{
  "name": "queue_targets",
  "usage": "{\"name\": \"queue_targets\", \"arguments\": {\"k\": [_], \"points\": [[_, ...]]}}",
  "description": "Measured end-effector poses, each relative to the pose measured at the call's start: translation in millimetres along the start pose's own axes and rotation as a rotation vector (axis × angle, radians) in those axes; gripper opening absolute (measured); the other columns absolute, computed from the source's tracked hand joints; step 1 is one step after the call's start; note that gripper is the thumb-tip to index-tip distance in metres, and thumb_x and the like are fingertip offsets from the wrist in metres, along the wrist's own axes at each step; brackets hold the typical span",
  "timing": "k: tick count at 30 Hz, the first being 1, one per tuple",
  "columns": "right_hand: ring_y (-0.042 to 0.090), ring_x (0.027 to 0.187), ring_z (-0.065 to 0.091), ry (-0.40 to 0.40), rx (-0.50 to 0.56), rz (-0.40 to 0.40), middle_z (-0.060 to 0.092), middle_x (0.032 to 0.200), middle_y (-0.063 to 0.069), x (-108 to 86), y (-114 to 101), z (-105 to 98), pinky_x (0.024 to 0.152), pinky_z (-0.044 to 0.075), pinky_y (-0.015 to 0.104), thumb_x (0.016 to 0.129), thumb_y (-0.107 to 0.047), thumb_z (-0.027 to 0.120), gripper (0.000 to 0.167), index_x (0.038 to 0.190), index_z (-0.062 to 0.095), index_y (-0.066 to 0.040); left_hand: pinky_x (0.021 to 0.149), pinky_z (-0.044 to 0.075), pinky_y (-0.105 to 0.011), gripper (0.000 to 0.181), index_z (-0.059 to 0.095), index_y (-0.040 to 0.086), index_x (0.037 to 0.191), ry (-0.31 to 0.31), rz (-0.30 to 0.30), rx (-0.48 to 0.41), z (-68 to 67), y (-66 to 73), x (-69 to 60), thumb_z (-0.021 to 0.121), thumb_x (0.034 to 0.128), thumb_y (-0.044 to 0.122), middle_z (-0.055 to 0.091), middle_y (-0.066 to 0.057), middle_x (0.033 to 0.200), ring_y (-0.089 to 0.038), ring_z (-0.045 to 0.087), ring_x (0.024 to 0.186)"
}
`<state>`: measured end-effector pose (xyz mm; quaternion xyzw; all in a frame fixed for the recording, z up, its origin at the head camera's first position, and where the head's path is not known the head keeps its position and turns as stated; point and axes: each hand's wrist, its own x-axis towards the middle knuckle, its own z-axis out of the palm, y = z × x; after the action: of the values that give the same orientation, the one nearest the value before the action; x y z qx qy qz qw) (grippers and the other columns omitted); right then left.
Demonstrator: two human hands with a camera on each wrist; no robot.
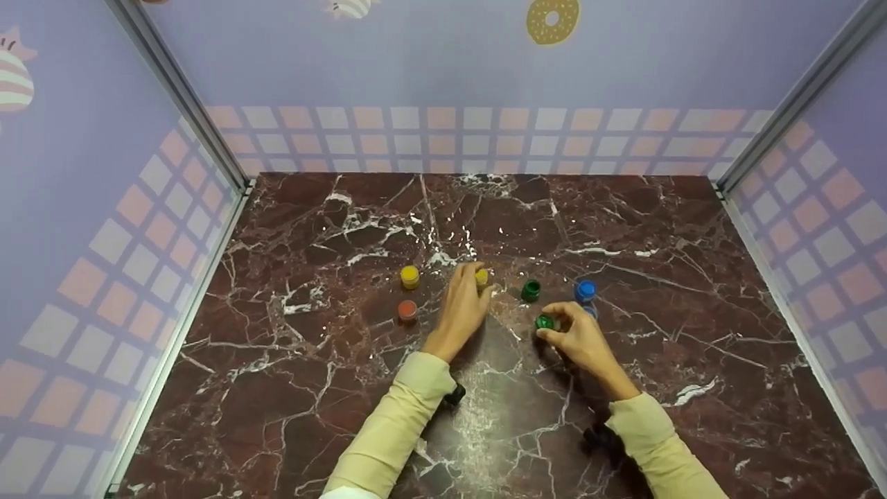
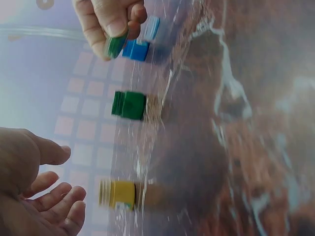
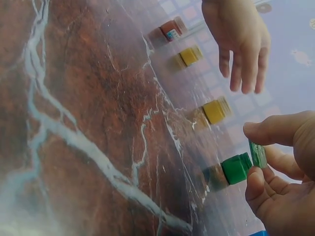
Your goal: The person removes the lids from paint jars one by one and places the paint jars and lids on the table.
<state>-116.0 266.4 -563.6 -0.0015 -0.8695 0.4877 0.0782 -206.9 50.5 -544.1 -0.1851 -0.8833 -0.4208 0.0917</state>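
My right hand pinches a small green lid between thumb and fingers. Just beyond it, an uncapped green paint jar stands upright on the table. My left hand hovers beside a yellow paint jar, its fingers loosely extended and holding nothing. From the left wrist, that yellow jar shows a threaded neck without a lid, apart from the fingers. The right wrist view has the green lid held on edge close to the green jar, apparently apart from it.
To the left stand another yellow jar and an orange-red jar. On the right is a blue jar, with a pale blue lid next to it. Patterned panels wall in the marbled table.
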Motion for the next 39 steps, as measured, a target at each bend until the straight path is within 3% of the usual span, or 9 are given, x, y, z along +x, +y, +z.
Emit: {"name": "queue_targets", "arguments": {"k": [8, 20, 31, 39], "points": [[0.02, 0.079, 0.058, 0.022, -0.065, -0.004, 0.063, 0.096, 0.015, 7.7, 3, 4, 0.069, 0.046, 0.024, 0.079, 0.001, 0.086, 0.034, 0.109, 0.07, 0.005, 0.099, 0.05, -0.047, 0.055, 0.054, -0.006, 0.137, 0.006, -0.076, 0.04, -4.1, -8.8, 1.7, 0.078, 0.0914, 0.012, 0.058, -0.021, 0.127, -0.037, 0.062, 0.113], [0.025, 0.081, 0.058, 0.066, -0.141, -0.038, 0.062, 0.092, 0.013, 17.2, 4, 15, 0.073, 0.045, 0.034, 0.078, -0.001, 0.087, 0.031, 0.104, 0.072, 0.004, 0.1, 0.048, -0.048, 0.057, 0.055, -0.006, 0.136, -0.035, -0.149, 0.083, 5.4, -17.7, 5.7, 0.08, 0.0894, 0.014, 0.057, -0.022, 0.125, -0.038, 0.06, 0.115], [0.025, 0.08, 0.057, 0.065, -0.186, -0.068, 0.062, 0.093, 0.014, 23.5, 11, 23, 0.073, 0.046, 0.038, 0.079, -0.004, 0.088, 0.034, 0.107, 0.071, 0.005, 0.106, 0.045, -0.043, 0.058, 0.057, -0.004, 0.136, -0.05, -0.184, 0.111, 18.0, -23.3, 13.0, 0.082, 0.0867, 0.014, 0.056, -0.02, 0.127, -0.035, 0.055, 0.122], [0.028, 0.08, 0.058, 0.101, -0.205, -0.098, 0.064, 0.093, 0.016, 26.0, 13, 27, 0.072, 0.047, 0.04, 0.077, -0.003, 0.089, 0.034, 0.104, 0.071, 0.006, 0.105, 0.044, -0.045, 0.059, 0.057, -0.006, 0.133, -0.047, -0.164, 0.086, 23.1, -26.2, 17.6, 0.084, 0.0837, 0.012, 0.056, -0.02, 0.123, -0.036, 0.054, 0.118]]}}
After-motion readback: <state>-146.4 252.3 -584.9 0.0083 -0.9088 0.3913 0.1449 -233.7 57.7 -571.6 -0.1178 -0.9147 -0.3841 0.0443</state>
